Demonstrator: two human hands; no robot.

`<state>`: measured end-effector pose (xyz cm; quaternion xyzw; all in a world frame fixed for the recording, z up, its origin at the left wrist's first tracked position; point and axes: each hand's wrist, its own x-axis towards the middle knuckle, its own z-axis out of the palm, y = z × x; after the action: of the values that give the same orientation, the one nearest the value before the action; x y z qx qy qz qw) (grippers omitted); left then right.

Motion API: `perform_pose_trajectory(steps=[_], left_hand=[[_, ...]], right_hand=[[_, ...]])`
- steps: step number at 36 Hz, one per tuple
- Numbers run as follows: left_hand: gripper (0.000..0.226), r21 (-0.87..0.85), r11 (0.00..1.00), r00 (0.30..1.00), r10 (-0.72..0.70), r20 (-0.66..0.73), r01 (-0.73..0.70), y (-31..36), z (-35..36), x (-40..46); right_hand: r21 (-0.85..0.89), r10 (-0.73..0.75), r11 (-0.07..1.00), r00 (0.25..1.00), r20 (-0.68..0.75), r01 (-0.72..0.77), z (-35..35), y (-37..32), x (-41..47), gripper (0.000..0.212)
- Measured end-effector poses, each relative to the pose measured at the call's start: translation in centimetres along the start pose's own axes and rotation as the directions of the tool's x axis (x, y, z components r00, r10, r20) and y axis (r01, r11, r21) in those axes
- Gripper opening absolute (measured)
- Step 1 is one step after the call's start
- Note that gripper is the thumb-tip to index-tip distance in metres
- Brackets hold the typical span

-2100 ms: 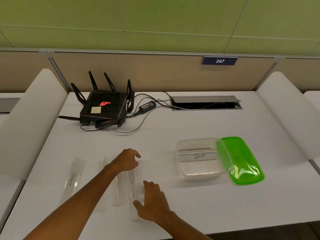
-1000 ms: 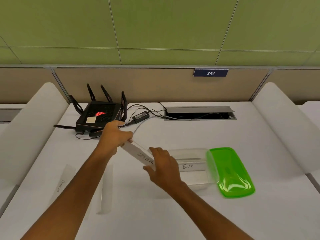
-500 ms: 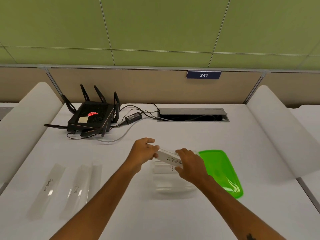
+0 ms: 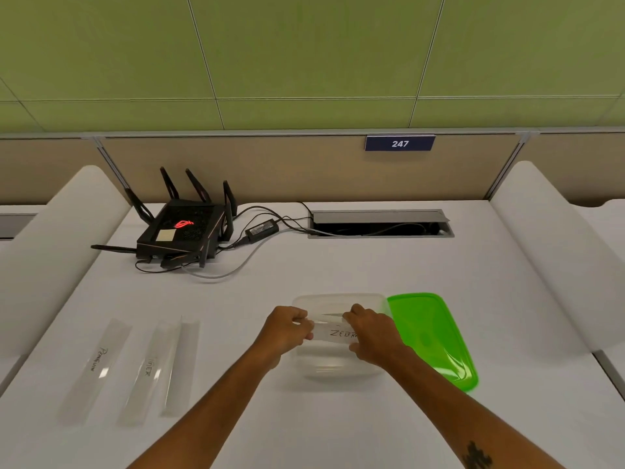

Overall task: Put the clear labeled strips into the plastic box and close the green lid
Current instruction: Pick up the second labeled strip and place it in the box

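A clear plastic box stands on the white table, its green lid leaning off its right side. My left hand and my right hand each grip one end of a clear strip marked ZEBRA, held level over the box opening. Another strip lies inside the box, mostly hidden behind the hands. On the table to the left lie the PENGUIN strip, a strip marked TIGER and a third strip whose label I cannot read.
A black router with antennas sits at the back left, its power brick and cables trailing to a cable hatch. White side dividers flank the table. A partition with sign 247 stands behind.
Both hands carried the ZEBRA strip from the left of the table rightward to above the box and turned it level. The other strips stayed put.
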<state>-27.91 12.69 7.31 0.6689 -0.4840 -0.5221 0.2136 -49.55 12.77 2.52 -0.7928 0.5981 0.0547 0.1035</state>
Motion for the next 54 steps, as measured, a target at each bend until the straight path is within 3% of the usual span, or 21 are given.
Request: perform_pose_trajectory(steps=[15,20,27,45,54], left_hand=[[0.041,0.062,0.986,0.988,-0.156,-0.001,0.156,-0.9,1.5,0.7],[0.014,0.083,0.98,0.982,-0.184,0.032,0.18,-0.8,2.2,1.0],[0.011,0.104,0.963,0.964,-0.257,0.063,0.25,-1.0,3.1,2.1],[0.043,0.041,0.951,0.946,-0.309,0.099,0.306,-1.3,3.8,2.4],[0.046,0.013,0.954,0.95,-0.299,0.097,0.299,-1.4,4.0,2.1]], right_hand=[[-0.169,-0.129,0.975,0.987,0.1,0.144,0.7,0.3,1.3,0.048],[-0.166,-0.147,0.972,0.98,0.135,0.169,0.9,0.4,1.3,0.048],[-0.16,-0.192,0.963,0.969,0.153,0.216,1.1,0.3,1.6,0.042],[-0.163,-0.198,0.958,0.954,0.224,0.236,1.0,-0.2,1.6,0.029],[-0.138,-0.169,0.969,0.958,0.231,0.204,1.2,-0.1,1.5,0.043]])
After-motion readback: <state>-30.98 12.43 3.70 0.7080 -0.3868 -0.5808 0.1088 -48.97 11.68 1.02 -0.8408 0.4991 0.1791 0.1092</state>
